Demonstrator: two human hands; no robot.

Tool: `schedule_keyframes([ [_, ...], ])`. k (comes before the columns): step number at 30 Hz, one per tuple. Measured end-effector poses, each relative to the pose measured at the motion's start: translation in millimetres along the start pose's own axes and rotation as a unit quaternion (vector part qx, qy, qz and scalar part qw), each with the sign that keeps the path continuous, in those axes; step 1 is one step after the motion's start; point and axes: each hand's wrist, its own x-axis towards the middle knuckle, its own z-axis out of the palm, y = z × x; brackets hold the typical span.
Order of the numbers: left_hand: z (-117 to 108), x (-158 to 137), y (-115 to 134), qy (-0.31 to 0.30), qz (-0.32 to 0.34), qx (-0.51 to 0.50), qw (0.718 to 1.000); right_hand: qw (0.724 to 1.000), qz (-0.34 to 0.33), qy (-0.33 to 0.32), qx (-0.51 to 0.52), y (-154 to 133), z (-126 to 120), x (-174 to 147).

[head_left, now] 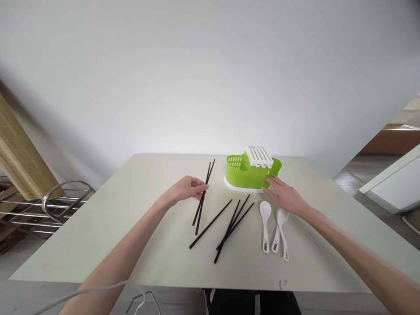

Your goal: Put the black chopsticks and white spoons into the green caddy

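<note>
My left hand (192, 189) pinches a pair of black chopsticks (197, 211) near their middle, the two crossing each other at a slant above the table. Fingers outstretched, my right hand (285, 197) touches the front right side of a green utensil holder (243, 178) with a white slotted top (259, 155) and white base. Between my hands lie a single black chopstick (210, 224) and three more chopsticks (229, 232) crossed over one another. A white spoon (265, 212) lies below the holder. Two overlapping white spoons (282, 232) lie beside it, partly under my right hand.
Everything stands on a pale table (157, 258) against a white wall (210, 78). To the left are a metal rack (49, 212) and a rolled bamboo mat (24, 153). A white cable (98, 288) crosses near the front left edge. White furniture (397, 179) stands at the right.
</note>
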Motion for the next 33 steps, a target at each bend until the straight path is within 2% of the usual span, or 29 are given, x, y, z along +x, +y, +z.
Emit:
schedule_keyframes([
  [3,2.8,1.2,6.3,0.002,0.036,-0.080,0.996,0.999,-0.016,0.034,0.025,-16.0,-13.6,-9.4],
  [5,5.7,2.0,10.0,0.000,0.059,-0.113,0.992,0.991,-0.026,0.116,0.056,-38.2,-28.1,-19.6],
  [7,10.1,3.4,14.0,0.003,0.076,-0.141,0.987,0.973,0.004,0.184,0.139,-68.8,-43.1,-31.3],
  [8,13.1,4.7,16.2,0.006,0.083,-0.158,0.984,0.964,0.023,0.170,0.203,-85.8,-49.4,-36.8],
  [9,16.9,6.4,18.5,0.012,0.089,-0.177,0.980,0.950,0.040,0.121,0.285,-103.0,-54.4,-41.6],
  [10,21.3,8.5,20.8,0.019,0.093,-0.197,0.976,0.923,0.049,0.047,0.379,-119.5,-57.7,-45.5],
  [11,26.4,10.9,23.0,0.026,0.094,-0.218,0.971,0.878,0.051,-0.029,0.474,-134.6,-59.4,-48.5],
  [13,37.8,15.8,26.7,0.036,0.095,-0.251,0.963,0.762,0.051,-0.142,0.629,-158.7,-58.8,-52.2],
  [15,49.5,19.7,28.6,0.044,0.097,-0.274,0.956,0.664,0.061,-0.205,0.716,-173.2,-54.9,-54.1],
  [17,59.1,22.1,28.4,0.048,0.098,-0.289,0.951,0.601,0.074,-0.221,0.764,-179.1,-50.2,-55.6],
  [19,65.5,23.3,26.7,0.049,0.095,-0.305,0.946,0.572,0.090,-0.210,0.788,-178.8,-45.9,-57.1],
  [20,67.5,23.7,25.6,0.048,0.091,-0.312,0.945,0.568,0.099,-0.204,0.792,-177.3,-44.1,-57.9],
  [22,69.6,24.7,23.6,0.049,0.081,-0.316,0.944,0.577,0.114,-0.192,0.785,-172.8,-41.1,-59.5],
  [26,72.1,27.7,23.9,0.056,0.063,-0.304,0.949,0.629,0.126,-0.160,0.750,-162.8,-36.3,-63.1],
  [28,74.3,29.8,26.5,0.059,0.056,-0.301,0.950,0.646,0.138,-0.144,0.737,-158.0,-34.7,-64.9],
  [33,81.7,35.8,35.6,0.060,0.046,-0.296,0.952,0.648,0.162,-0.117,0.735,-145.5,-33.9,-70.0],
])
